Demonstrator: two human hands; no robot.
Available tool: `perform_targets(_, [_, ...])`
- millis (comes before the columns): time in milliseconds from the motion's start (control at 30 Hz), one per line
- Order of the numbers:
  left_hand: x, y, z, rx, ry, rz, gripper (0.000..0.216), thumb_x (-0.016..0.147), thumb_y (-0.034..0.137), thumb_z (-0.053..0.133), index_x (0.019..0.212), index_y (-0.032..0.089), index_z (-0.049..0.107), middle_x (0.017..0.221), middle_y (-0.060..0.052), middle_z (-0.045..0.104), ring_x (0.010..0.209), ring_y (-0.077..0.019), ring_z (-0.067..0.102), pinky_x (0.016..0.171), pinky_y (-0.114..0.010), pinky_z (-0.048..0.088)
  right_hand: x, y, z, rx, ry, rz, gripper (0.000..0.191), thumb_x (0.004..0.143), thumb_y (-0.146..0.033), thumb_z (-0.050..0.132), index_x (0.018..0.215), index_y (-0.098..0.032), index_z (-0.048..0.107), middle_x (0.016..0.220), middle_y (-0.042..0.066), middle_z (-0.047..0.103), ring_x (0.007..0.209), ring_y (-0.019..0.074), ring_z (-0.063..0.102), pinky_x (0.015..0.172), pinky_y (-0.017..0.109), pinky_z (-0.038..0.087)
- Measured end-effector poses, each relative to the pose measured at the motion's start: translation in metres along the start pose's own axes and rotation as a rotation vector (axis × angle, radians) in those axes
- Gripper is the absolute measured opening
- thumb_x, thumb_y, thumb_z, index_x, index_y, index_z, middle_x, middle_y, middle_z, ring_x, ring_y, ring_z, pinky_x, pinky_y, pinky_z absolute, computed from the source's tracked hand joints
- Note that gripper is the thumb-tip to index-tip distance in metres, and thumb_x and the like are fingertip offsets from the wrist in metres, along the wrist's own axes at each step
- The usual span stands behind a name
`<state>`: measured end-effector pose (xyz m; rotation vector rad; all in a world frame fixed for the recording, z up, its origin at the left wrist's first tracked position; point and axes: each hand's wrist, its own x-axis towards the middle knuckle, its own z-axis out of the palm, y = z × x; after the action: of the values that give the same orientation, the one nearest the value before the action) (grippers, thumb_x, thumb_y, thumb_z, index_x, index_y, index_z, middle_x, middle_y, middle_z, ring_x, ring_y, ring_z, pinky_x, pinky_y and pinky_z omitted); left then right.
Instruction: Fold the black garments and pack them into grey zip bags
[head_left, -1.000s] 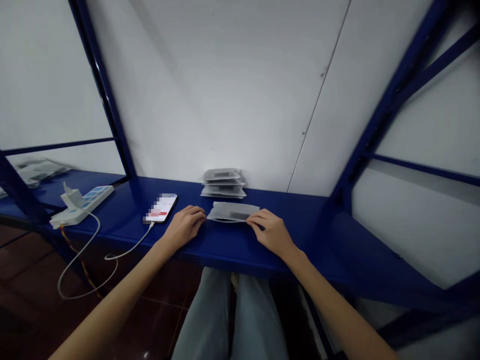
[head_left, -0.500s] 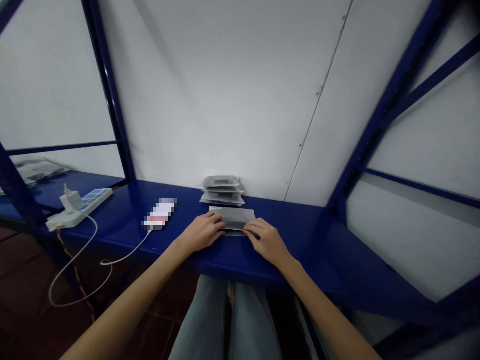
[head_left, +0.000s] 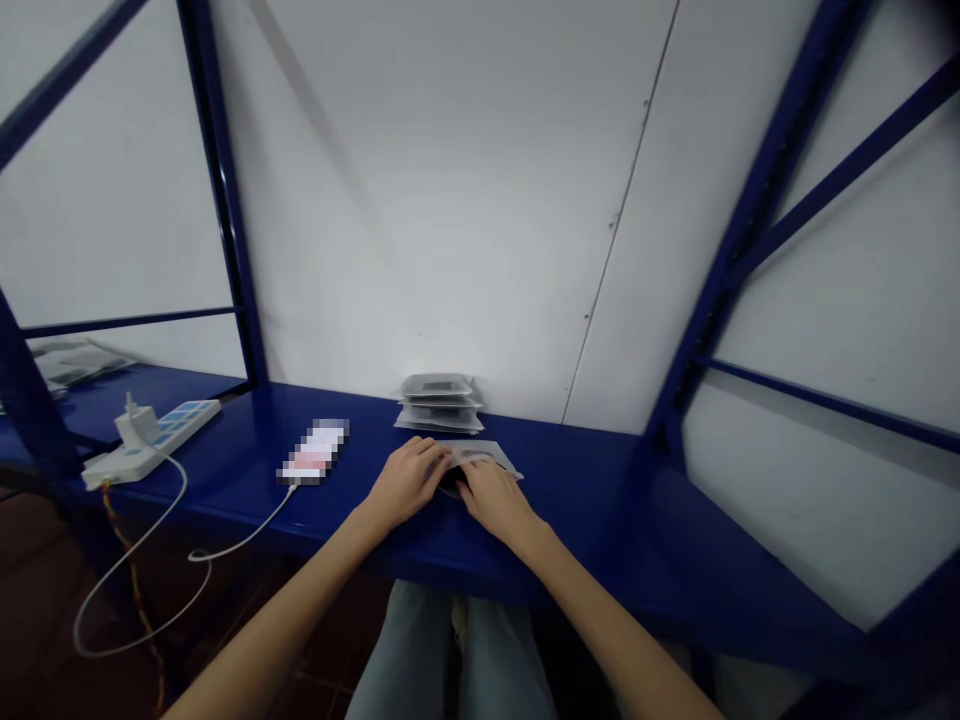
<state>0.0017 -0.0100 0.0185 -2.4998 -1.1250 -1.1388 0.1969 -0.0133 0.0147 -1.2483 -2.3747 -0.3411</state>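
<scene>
A flat, translucent grey packet lies on the blue shelf in front of me. Both my hands rest on it, close together. My left hand covers its left end with curled fingers. My right hand presses on its near edge, fingers bent over it. Most of the packet is hidden under my hands. Just behind, against the white wall, stands a small stack of similar packets.
A phone lies on the shelf to the left, its white cable hanging off the edge. Farther left sits a white power strip with a charger plugged in. Blue frame posts rise at both sides. My knees are below the shelf.
My hands have come together over the packet from its two ends. The packet now shows less, mostly covered by them. The camera has tilted slightly.
</scene>
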Motion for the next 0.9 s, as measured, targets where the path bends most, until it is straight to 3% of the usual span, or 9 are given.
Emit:
perform_targets(167, [-0.017, -0.022, 0.01, 0.01, -0.106, -0.088, 0.035, 0.105, 0.027, 0.039, 0.119, 0.019, 0.071, 0.118, -0.01, 0.075, 0.108, -0.0228, 0.068, 0.095, -0.037, 0.055, -0.003, 0.01, -0.002, 0.004, 0.007, -0.11, 0.033, 0.088, 0.0, 0.051, 0.109, -0.017, 0.07, 0.106, 0.011, 0.076, 0.103, 0.0253, 0.068, 0.086, 0.035, 0.056])
perform_targets(267, [-0.021, -0.031, 0.016, 0.089, -0.196, -0.049, 0.034, 0.104, 0.025, 0.042, 0.119, 0.022, 0.072, 0.123, -0.01, 0.074, 0.114, -0.0248, 0.066, 0.093, -0.039, 0.054, -0.032, 0.018, -0.013, 0.03, 0.059, -0.261, 0.042, 0.079, 0.006, 0.048, 0.105, -0.018, 0.07, 0.094, 0.009, 0.075, 0.092, 0.0243, 0.066, 0.077, 0.034, 0.056])
perform_targets(367, [-0.018, -0.032, 0.019, 0.16, -0.259, -0.041, 0.032, 0.104, 0.025, 0.043, 0.118, 0.026, 0.071, 0.127, -0.009, 0.072, 0.116, -0.027, 0.064, 0.092, -0.042, 0.053, -0.072, 0.028, -0.031, 0.133, 0.123, -0.324, 0.049, 0.076, 0.007, 0.045, 0.11, -0.019, 0.069, 0.097, 0.008, 0.075, 0.085, 0.023, 0.064, 0.073, 0.034, 0.055])
perform_targets(567, [0.014, -0.008, 0.04, 0.117, -0.388, -0.152, 0.035, 0.104, 0.03, 0.038, 0.114, 0.023, 0.071, 0.126, -0.013, 0.071, 0.113, -0.0334, 0.058, 0.096, -0.052, 0.046, -0.131, 0.036, -0.058, 0.268, 0.185, -0.228, 0.043, 0.086, 0.003, 0.046, 0.114, -0.02, 0.068, 0.102, 0.008, 0.076, 0.085, 0.022, 0.066, 0.072, 0.035, 0.057])
perform_targets(667, [0.036, 0.014, 0.06, -0.02, -0.376, -0.239, 0.04, 0.104, 0.035, 0.036, 0.112, 0.022, 0.073, 0.115, -0.014, 0.074, 0.114, -0.0362, 0.056, 0.098, -0.056, 0.044, -0.133, 0.029, -0.055, 0.319, 0.15, -0.199, 0.044, 0.088, 0.003, 0.044, 0.115, -0.021, 0.069, 0.107, 0.009, 0.076, 0.088, 0.0221, 0.066, 0.074, 0.036, 0.058])
perform_targets(767, [0.05, 0.03, 0.069, -0.196, -0.32, -0.257, 0.044, 0.106, 0.036, 0.032, 0.129, 0.022, 0.067, 0.12, -0.01, 0.073, 0.113, -0.0302, 0.06, 0.1, -0.047, 0.047, -0.118, 0.022, -0.046, 0.341, 0.112, -0.177, 0.054, 0.085, 0.005, 0.043, 0.122, -0.023, 0.07, 0.118, 0.009, 0.074, 0.098, 0.0233, 0.066, 0.082, 0.039, 0.06])
perform_targets(900, [0.039, 0.035, 0.041, -0.429, -0.07, -0.239, 0.038, 0.104, 0.038, 0.041, 0.124, 0.02, 0.068, 0.125, -0.009, 0.07, 0.116, -0.0247, 0.062, 0.105, -0.038, 0.046, -0.092, 0.021, -0.036, 0.342, 0.049, -0.115, 0.063, 0.082, 0.006, 0.042, 0.13, -0.024, 0.069, 0.136, 0.008, 0.067, 0.12, 0.0255, 0.063, 0.104, 0.049, 0.054])
